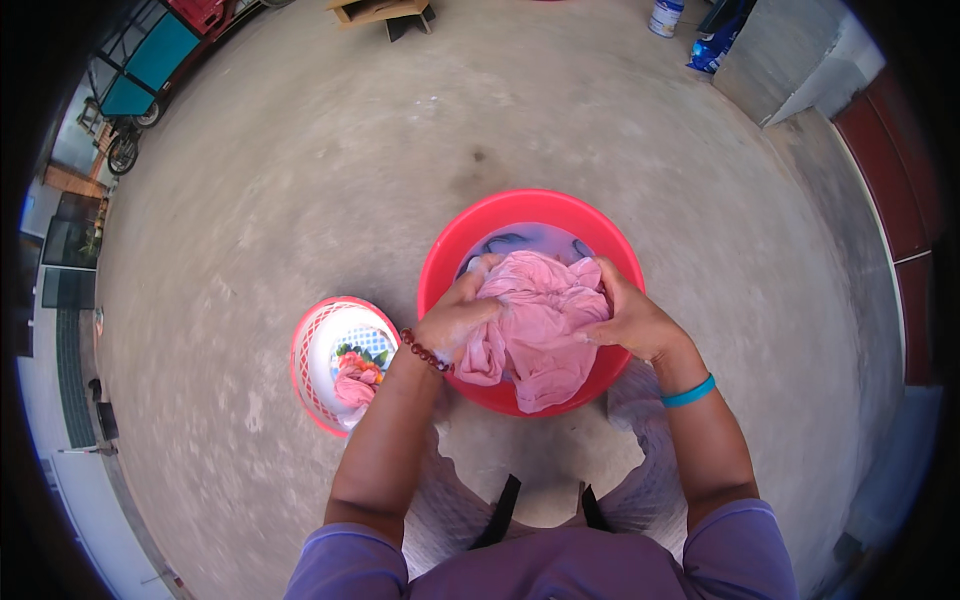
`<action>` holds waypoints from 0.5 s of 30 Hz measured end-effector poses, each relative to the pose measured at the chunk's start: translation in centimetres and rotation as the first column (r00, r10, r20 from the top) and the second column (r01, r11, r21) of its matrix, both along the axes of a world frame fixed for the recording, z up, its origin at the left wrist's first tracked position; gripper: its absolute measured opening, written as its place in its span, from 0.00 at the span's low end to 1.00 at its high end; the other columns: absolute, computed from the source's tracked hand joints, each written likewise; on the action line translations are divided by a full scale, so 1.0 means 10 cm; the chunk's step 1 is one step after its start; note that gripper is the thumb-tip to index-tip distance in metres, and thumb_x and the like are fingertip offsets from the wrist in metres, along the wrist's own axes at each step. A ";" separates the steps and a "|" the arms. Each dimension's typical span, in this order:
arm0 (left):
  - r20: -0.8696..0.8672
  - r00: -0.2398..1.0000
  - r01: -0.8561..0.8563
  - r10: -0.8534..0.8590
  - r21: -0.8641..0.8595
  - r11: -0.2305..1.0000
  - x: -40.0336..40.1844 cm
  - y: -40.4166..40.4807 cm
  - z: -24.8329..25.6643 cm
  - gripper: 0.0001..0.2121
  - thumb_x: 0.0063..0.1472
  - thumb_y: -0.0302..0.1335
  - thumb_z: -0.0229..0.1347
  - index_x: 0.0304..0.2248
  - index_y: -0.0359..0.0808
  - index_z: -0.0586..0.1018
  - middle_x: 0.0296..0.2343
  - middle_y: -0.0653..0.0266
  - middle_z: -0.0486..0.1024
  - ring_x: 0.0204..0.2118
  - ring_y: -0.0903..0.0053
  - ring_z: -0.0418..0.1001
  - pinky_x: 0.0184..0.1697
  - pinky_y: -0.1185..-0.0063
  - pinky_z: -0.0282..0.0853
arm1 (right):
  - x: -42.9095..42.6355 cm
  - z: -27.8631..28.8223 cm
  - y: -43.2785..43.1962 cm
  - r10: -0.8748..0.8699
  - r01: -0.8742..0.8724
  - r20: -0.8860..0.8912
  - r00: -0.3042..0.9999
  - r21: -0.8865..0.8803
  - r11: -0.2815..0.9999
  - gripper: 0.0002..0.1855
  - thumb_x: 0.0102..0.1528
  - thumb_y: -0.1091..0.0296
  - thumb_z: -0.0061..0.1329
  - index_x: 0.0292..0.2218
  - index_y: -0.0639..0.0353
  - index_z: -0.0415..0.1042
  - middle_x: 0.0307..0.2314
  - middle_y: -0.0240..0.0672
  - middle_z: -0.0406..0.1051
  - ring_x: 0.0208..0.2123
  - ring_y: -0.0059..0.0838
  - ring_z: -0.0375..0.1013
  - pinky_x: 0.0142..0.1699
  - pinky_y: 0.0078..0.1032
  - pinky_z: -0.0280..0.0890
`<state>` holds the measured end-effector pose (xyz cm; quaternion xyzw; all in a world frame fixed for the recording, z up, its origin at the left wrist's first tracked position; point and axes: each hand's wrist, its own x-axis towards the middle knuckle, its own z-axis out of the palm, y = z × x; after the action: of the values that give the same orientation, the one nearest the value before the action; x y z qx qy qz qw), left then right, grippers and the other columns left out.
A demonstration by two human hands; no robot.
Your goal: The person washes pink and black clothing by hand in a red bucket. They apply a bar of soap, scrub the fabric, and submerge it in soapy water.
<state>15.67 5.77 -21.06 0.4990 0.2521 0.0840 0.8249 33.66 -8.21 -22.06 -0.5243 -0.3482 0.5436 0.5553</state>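
A wet-looking bunched pink cloth [540, 315] is held over a red plastic basin [525, 201] on the floor. My left hand [461, 311] grips its left side, with some suds on the skin. On the cloth's right side, my right hand [630, 319] holds it between thumb and fingers. Cloudy bluish water [544, 236] with dark fabric in it shows in the basin behind the cloth. One part of the cloth hangs over the basin's near side. Left of the basin stands a red-and-white plastic basket [304, 337] with a pink, flower-patterned cloth [358, 379] inside.
Around the basin lies a concrete floor [300, 187]. A wooden stool or small table [379, 11] stands far ahead. At the upper right are a can [665, 16], a blue bag [709, 52] and a grey block [784, 56]. A cart with teal panels [157, 49] is at the upper left.
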 end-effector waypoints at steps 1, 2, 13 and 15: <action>-0.002 1.000 -0.005 0.005 0.001 1.000 -0.01 0.02 -0.01 0.26 0.46 0.18 0.46 0.48 0.29 0.56 0.44 0.62 0.59 0.46 0.82 0.58 0.46 0.84 0.55 | -0.02 0.00 0.00 -0.001 0.006 0.100 0.995 -0.049 0.999 0.24 0.40 0.81 0.51 0.40 0.62 0.60 0.34 0.31 0.64 0.38 0.20 0.63 0.42 0.19 0.60; 0.048 0.999 -0.008 0.007 0.026 1.000 -0.01 0.03 -0.03 0.26 0.46 0.18 0.46 0.48 0.30 0.56 0.44 0.62 0.58 0.46 0.82 0.58 0.47 0.84 0.55 | -0.02 -0.04 0.01 0.003 0.002 0.098 0.995 -0.048 0.999 0.24 0.40 0.81 0.51 0.40 0.62 0.60 0.34 0.31 0.64 0.38 0.20 0.63 0.42 0.19 0.60; -0.068 0.970 -0.220 0.235 0.183 0.958 0.18 -0.01 -0.40 0.13 0.55 0.23 0.46 0.41 0.31 0.66 0.34 0.65 0.67 0.38 0.82 0.64 0.41 0.85 0.59 | -0.18 -0.03 0.14 -0.270 0.318 -0.303 0.914 0.122 0.940 0.20 0.41 0.85 0.42 0.39 0.59 0.62 0.32 0.28 0.63 0.36 0.19 0.63 0.40 0.17 0.60; -0.062 0.935 -0.323 0.350 0.260 0.910 0.30 -0.05 -0.51 0.09 0.55 0.23 0.45 0.37 0.31 0.68 0.31 0.63 0.69 0.36 0.82 0.65 0.39 0.86 0.60 | -0.42 -0.08 0.21 -0.266 0.296 -0.196 0.944 0.141 0.945 0.20 0.42 0.83 0.42 0.40 0.61 0.61 0.33 0.33 0.60 0.37 0.24 0.62 0.41 0.21 0.59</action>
<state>18.64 5.26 -26.12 0.5499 0.3660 0.2285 0.7152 29.44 -6.11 -22.81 -0.4702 -0.2644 0.4710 0.6980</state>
